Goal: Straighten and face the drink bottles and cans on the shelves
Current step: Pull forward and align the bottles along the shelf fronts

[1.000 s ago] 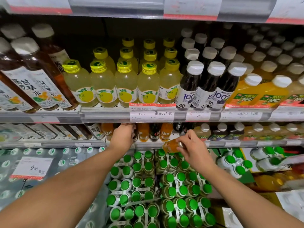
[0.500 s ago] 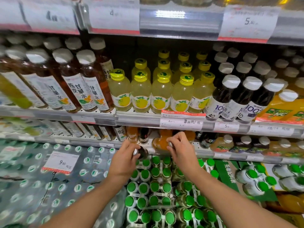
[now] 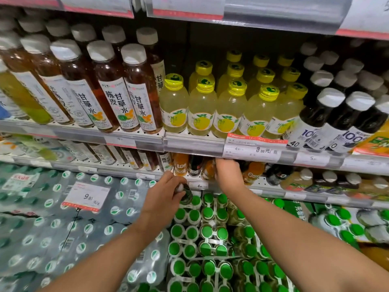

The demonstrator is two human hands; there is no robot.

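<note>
Here, centre of the frame, lower shelf: a row of small orange drink bottles (image 3: 180,164) and dark ones (image 3: 195,165), standing under the price rail (image 3: 252,151), their upper parts hidden by that rail. One orange bottle (image 3: 252,172) right of centre leans, label partly legible.

Left hand (image 3: 166,193), centre frame just below that shelf: fingers curled round a small dark bottle (image 3: 186,193) with a pale cap, held clear of the shelf edge above the green-capped multipacks (image 3: 200,239). Most of the bottle is covered by the hand; label unreadable.

Right hand (image 3: 228,175), centre right: reaching under the rail into the row of bottles, back of the hand toward the camera. The fingertips are out of sight behind the rail and bottles, so whether they grasp anything cannot be told.

Upper shelf, left to right: tall brown tea bottles (image 3: 117,95) with grey-white caps, tilted; pale yellow citrus bottles (image 3: 202,110) with yellow caps, labels forward; dark juice bottles (image 3: 328,123) with white caps, cut off at the right edge.

Lower left: wrapped water packs (image 3: 42,228), blurred, with a price card (image 3: 87,197) reading 9.80.
</note>
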